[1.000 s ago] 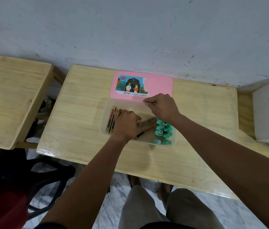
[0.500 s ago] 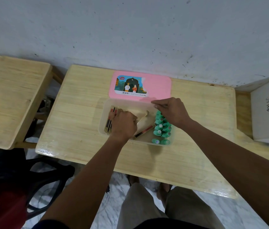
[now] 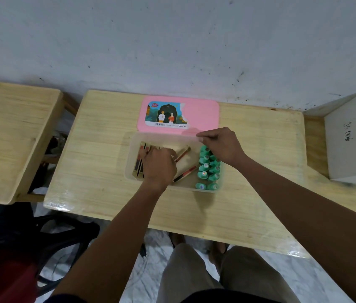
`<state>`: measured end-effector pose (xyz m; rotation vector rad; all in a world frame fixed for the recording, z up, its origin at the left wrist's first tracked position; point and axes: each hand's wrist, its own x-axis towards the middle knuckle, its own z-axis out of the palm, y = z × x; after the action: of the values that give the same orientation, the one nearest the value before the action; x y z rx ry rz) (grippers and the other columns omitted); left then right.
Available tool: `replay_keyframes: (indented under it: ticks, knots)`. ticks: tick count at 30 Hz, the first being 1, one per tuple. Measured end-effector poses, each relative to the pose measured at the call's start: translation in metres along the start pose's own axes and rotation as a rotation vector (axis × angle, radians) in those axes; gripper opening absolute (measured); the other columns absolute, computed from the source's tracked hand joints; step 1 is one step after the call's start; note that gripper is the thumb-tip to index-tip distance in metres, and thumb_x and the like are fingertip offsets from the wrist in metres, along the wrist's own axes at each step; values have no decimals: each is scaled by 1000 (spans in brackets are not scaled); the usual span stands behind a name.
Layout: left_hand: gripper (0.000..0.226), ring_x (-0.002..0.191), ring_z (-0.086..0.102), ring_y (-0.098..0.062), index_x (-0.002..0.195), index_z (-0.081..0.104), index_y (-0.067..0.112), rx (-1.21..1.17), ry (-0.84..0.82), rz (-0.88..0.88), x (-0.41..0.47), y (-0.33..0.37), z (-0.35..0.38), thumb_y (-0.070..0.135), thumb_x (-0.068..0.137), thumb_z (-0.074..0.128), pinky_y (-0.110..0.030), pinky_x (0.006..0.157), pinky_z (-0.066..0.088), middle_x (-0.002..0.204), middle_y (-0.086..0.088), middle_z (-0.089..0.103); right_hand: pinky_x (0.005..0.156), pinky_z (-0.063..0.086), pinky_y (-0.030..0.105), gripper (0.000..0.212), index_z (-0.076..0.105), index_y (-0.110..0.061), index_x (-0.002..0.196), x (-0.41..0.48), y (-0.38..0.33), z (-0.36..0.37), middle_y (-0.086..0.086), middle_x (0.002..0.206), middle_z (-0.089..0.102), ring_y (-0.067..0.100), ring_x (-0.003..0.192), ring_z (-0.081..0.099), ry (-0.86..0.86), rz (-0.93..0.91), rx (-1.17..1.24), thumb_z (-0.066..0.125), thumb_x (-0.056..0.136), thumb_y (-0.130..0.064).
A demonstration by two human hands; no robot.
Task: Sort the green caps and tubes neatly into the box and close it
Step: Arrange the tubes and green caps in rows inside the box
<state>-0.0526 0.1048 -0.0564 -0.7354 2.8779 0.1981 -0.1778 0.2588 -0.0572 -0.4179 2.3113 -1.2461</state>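
Worktop (image 3: 107, 171) against wall. Clear box (image 3: 128, 162) at centre, open. Pink lid (image 3: 203, 112) lies flat just beyond its far side. Right hand (image 3: 220, 145) pinches box far rim. Left hand (image 3: 159, 167) inside box, fingers curled round tubes (image 3: 185, 172). Green caps (image 3: 207, 169) clustered at box right end.

Left hand (image 3: 159, 169) curled knuckles-up; right hand (image 3: 221, 145) pinching with fingers (image 3: 205, 135).

Illumination is diffuse and moderately dim, with a cool cast on the wall (image 3: 172, 40). Glare appears along the near edge of the table (image 3: 98, 171), strongest at both near corners. The left hand (image 3: 159, 167) and right hand (image 3: 223, 145) cast faint, soft-edged shadows. Wide-angle distortion bows straight edges. The lower-left corner is dark and soft.
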Motion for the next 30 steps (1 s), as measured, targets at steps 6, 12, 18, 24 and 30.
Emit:
replay_keyframes:
  ticks: [6, 12, 18, 24, 30]
  knots:
    - [30, 95, 63, -20, 99, 73, 33, -164, -38, 9, 1, -4, 3, 15, 80, 59, -39, 87, 21, 89, 4, 74, 79, 47, 17, 12, 78, -27, 94, 4, 1, -1, -7, 95, 76, 4, 93, 65, -20, 70, 51, 72, 84, -27]
    - [31, 104, 51, -24, 101, 74, 35, -74, 31, 13, -3, -5, 3, 14, 87, 56, -41, 85, 27, 89, 4, 69, 82, 48, 19, 12, 78, -26, 94, 3, 0, -1, -8, 95, 75, 3, 92, 65, -15, 75, 54, 72, 84, -28]
    - [20, 95, 54, -23, 90, 76, 31, -12, 49, 33, -5, 0, -1, 29, 86, 56, -39, 81, 23, 77, 4, 67, 87, 51, 25, 12, 77, -27, 95, 3, 1, 0, -8, 96, 75, 5, 96, 66, -7, 63, 28, 71, 84, -28]
    - [12, 87, 55, -21, 82, 73, 31, 64, -19, 9, -2, 0, -1, 28, 77, 64, -44, 88, 29, 67, 6, 61, 86, 50, 24, 13, 77, -26, 96, 2, -1, 0, -8, 98, 75, 6, 96, 66, -7, 62, 29, 70, 85, -28]
    - [9, 72, 56, -18, 66, 67, 28, -30, -34, -87, -2, 2, -2, 29, 73, 62, -40, 82, 26, 60, 5, 59, 85, 48, 21, 14, 77, -24, 97, 1, -3, -1, -6, 100, 75, 5, 98, 65, -10, 55, 24, 69, 86, -26]
